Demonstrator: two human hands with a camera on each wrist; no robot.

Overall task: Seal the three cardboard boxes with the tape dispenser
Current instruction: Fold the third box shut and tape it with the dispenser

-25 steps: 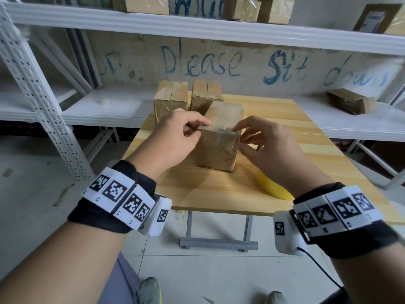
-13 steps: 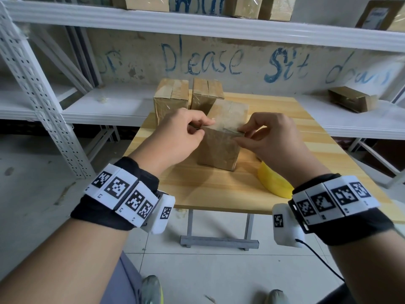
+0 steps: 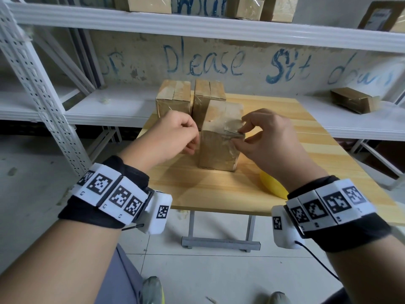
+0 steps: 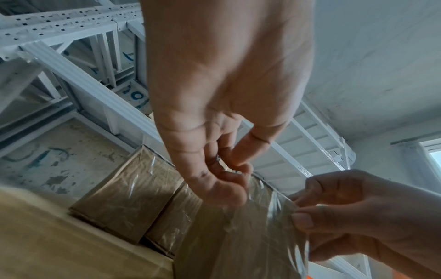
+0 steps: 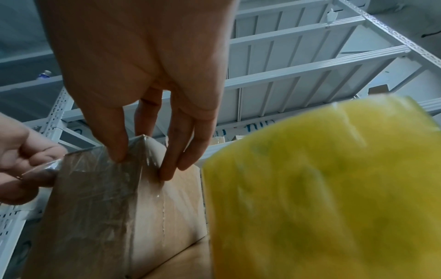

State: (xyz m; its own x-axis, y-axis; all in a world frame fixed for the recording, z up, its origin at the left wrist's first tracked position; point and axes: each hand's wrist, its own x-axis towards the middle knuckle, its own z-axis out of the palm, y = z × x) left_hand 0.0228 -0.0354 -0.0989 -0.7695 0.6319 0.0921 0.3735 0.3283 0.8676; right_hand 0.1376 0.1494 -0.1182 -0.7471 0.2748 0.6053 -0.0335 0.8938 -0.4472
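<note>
Wooden table [image 3: 219, 194] is carrying, nearest, the yellow tape roll [image 3: 271, 187], then the front box [image 3: 219, 148], whose clear tape [image 4: 274, 211] the left hand [image 3: 171, 137] and right hand [image 3: 269, 141] are pinching at its upper edge, with two boxes [image 3: 190, 97] sitting behind.

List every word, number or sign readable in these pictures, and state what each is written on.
"Please Sit down" in blue paint, the last word smeared: back wall.
Partly hidden blue letters at left: not legible.
Label on shelf box: blurred.
Square coded markers, no words: wristbands.
</note>
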